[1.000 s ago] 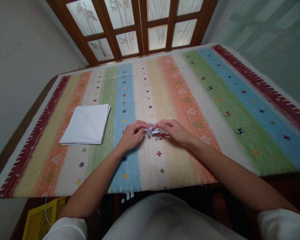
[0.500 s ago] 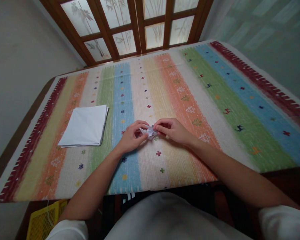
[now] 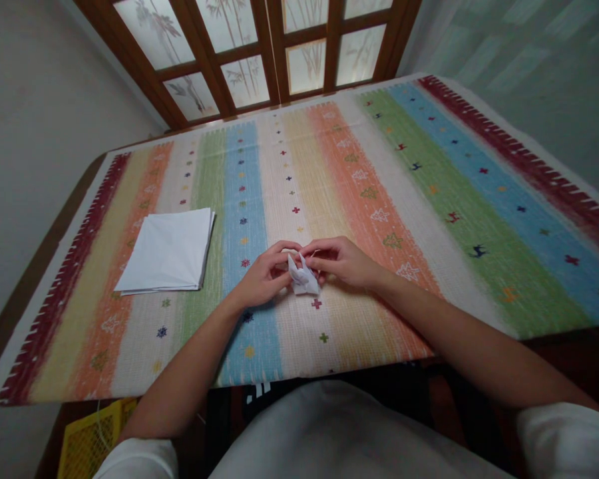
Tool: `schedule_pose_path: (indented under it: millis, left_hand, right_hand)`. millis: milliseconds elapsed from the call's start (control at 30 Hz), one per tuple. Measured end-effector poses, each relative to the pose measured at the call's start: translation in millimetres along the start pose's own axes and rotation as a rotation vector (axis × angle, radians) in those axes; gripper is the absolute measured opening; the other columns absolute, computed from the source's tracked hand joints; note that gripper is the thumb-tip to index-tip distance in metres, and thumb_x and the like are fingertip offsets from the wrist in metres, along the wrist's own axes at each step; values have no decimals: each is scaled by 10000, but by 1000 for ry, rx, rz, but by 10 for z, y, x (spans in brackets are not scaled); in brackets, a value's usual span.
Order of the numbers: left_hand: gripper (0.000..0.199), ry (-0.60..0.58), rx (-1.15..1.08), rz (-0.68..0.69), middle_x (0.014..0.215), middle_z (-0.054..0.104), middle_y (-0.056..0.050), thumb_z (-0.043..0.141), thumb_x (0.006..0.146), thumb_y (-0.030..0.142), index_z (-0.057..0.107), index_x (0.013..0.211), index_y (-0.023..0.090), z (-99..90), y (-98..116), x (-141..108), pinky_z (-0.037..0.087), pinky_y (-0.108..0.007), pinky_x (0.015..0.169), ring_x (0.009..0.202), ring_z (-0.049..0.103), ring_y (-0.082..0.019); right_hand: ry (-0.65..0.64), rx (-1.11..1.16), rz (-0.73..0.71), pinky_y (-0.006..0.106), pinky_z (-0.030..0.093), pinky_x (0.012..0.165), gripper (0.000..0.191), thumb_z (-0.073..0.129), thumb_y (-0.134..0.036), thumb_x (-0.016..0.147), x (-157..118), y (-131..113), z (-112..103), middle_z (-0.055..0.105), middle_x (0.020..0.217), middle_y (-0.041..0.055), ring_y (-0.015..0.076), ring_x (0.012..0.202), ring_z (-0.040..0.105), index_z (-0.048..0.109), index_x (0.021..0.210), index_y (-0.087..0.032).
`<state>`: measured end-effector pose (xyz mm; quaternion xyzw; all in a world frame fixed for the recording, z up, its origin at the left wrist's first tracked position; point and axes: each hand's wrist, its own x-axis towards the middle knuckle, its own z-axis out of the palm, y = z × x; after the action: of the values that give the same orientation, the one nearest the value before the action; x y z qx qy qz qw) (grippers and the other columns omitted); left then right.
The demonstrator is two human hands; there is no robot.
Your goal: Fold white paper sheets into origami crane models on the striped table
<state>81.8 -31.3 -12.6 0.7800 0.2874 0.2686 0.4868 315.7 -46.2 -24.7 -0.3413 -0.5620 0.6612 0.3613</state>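
Observation:
A small piece of folded white paper (image 3: 305, 281) with pointed tips is held between both hands, just over the tablecloth. My left hand (image 3: 265, 273) pinches it from the left, thumb at its side and fingers curled behind. From the right, my right hand (image 3: 340, 261) grips its upper part between thumb and fingers. The fingertips behind the paper are partly hidden. To the left of my left hand lies a stack of square white paper sheets (image 3: 167, 249), its edges slightly uneven.
A striped tablecloth (image 3: 394, 313) covers the table. Wooden doors with frosted glass panes (image 3: 244, 80) stand beyond the far edge, with walls on both sides. Below the table's near left edge is a yellow plastic basket (image 3: 87, 442).
The folded paper has been turned, so its points now stand upward and its wider part faces me. Both hands have shifted only slightly, coming closer together at the fingertips.

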Motion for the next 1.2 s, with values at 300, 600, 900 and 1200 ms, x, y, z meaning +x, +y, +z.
schedule_pose_path:
  millis: [300,600,900,1200]
  left_hand:
    - [213,-25,-154,-53,1299,669,-117,682,989,391,776,946,204,23,23,23,566,-395,980,1164,659,-260]
    - [155,10,-146,-65,1259,708,-99,684,969,330,770,919,211,44,-45,16,567,-389,960,1086,676,-234]
    - [174,70,-25,-24,1201,718,-98,659,994,336,760,950,202,41,-50,29,545,-381,992,1075,680,-220]
    - [172,158,-8,-73,1198,680,-111,651,995,324,757,968,191,75,-69,5,602,-313,804,1011,682,-200]
  right_hand:
    - [65,-134,-142,252,547,615,156,807,-335,853,-28,-64,-22,744,834,28,145,702,687,762,909,-196]
    - [59,-549,-428,314,599,742,107,728,-308,919,-79,-157,-74,792,985,50,201,885,723,821,951,-265]
    - [137,-535,-406,358,579,817,148,788,-390,919,-52,-126,-48,815,919,49,212,853,744,821,894,-248]
    - [276,-167,-79,361,607,807,149,833,-348,799,-19,-34,4,800,869,47,193,792,734,807,858,-214]
